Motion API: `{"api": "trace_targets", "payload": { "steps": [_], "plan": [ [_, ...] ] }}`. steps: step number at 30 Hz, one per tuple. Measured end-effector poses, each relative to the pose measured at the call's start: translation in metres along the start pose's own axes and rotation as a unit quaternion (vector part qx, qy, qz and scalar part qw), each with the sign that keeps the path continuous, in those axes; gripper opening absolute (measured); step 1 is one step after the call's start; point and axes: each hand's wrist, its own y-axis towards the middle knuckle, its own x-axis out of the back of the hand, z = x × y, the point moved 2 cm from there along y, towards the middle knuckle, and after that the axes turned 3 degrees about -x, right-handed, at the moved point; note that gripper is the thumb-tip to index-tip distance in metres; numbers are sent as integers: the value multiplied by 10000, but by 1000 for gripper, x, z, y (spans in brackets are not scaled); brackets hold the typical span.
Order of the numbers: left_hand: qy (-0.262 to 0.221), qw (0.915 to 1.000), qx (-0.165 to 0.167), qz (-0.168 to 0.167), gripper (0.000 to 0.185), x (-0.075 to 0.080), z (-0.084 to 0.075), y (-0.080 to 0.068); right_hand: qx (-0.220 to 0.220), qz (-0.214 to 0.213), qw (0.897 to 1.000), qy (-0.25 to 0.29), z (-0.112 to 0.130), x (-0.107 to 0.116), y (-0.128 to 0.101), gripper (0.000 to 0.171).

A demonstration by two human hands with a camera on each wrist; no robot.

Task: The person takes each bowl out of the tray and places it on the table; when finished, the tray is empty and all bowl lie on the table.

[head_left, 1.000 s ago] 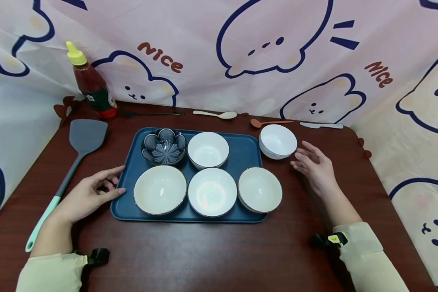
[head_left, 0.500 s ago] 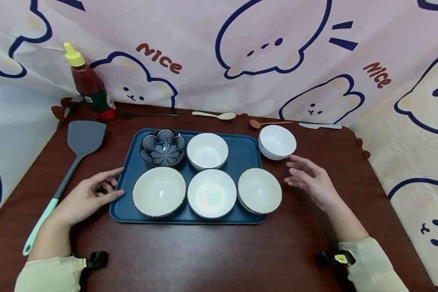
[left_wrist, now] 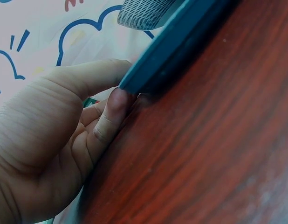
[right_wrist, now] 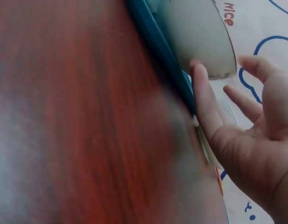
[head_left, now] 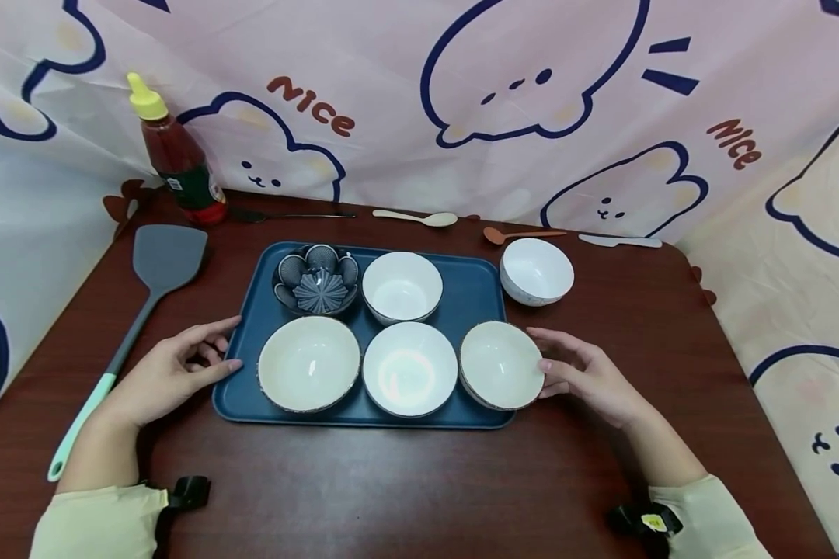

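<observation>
In the head view a blue tray (head_left: 252, 409) carries several bowls: a dark petal-shaped one (head_left: 319, 291), a white one (head_left: 402, 283) behind, and a front row of a cream bowl (head_left: 309, 363), a white bowl (head_left: 410, 369) and a brown-rimmed bowl (head_left: 501, 365) at the right. My left hand (head_left: 175, 371) holds the tray's left edge with thumb and fingers, and the left wrist view shows them against its rim. Loosely spread, the fingers of my right hand (head_left: 590, 376) reach the right side of the brown-rimmed bowl; whether they press it cannot be told.
Off the tray's back right corner stands another white bowl (head_left: 537, 272). A grey spatula (head_left: 168, 260) lies left, near a red sauce bottle (head_left: 185, 167). Along the back lie a cream spoon (head_left: 419, 218), an orange spoon (head_left: 520, 234) and a pale knife (head_left: 618, 241).
My right hand has moved left and toward me, from beside the off-tray white bowl to the brown-rimmed bowl's side. My left hand stays at the tray edge.
</observation>
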Motion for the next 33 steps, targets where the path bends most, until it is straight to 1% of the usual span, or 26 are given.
{"api": "trace_targets", "payload": {
  "steps": [4, 12, 17, 21, 24, 28, 33],
  "plan": [
    [19, 10000, -8, 4, 58, 0, 0, 0, 148, 182, 9997, 64, -2, -6, 0, 54],
    [4, 9999, -99, -21, 57, 1, -1, -1, -16, 177, 9990, 406, 0, -17, -3, 59],
    [-112, 9998, -162, 17, 56, 0, -1, -2, -35, 48, 9987, 515, 2, -20, -5, 59],
    [-106, 9998, -163, 33, 56, 0, 0, -2, -58, -42, 9974, 717, 3, -21, -5, 59],
    [-87, 9998, -169, 49, 57, 1, 1, -2, -156, -107, 9960, 877, 4, -22, -5, 59],
    [-96, 9998, -169, 69, 57, 1, 1, -3, -248, -239, 9948, 954, 5, -22, -5, 57],
    [-70, 9999, -114, 100, 57, 1, -1, -3, -128, -345, 9950, 926, 9, -15, -11, 54]
  ]
}}
